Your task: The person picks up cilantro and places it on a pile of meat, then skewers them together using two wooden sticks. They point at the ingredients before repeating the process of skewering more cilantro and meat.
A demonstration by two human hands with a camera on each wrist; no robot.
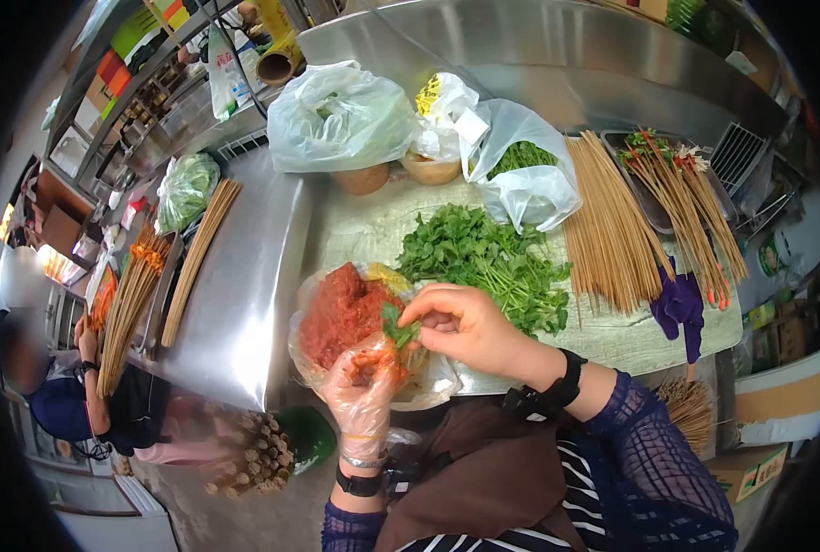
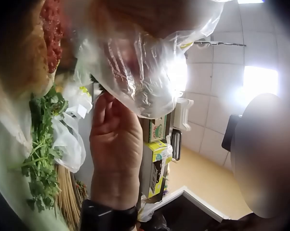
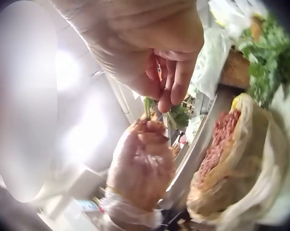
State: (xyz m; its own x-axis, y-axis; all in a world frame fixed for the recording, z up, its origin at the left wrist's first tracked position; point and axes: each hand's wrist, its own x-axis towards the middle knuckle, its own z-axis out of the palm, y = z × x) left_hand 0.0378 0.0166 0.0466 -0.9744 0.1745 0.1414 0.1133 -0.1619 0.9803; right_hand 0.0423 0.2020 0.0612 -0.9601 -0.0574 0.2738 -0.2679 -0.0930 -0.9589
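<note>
My right hand (image 1: 461,322), bare, pinches a small cilantro sprig (image 1: 396,327) between thumb and fingertips. Close below it, my left hand (image 1: 364,386) wears a clear plastic glove smeared with red. Its curled fingers meet the sprig's stems, as the right wrist view shows from the side. Whether meat also lies within those gloved fingers I cannot tell. Behind the hands, red minced meat (image 1: 341,317) is heaped in a bag-lined container (image 3: 260,163). A loose pile of cilantro (image 1: 484,258) spreads on the table right behind my right hand.
Bare wooden skewers (image 1: 612,225) lie on the right of the table, beside a purple glove (image 1: 679,313) and a tray of loaded skewers (image 1: 677,170). Plastic bags of greens (image 1: 341,115) stand along the back. Another person (image 1: 65,396) is at the left, near more skewers (image 1: 134,304).
</note>
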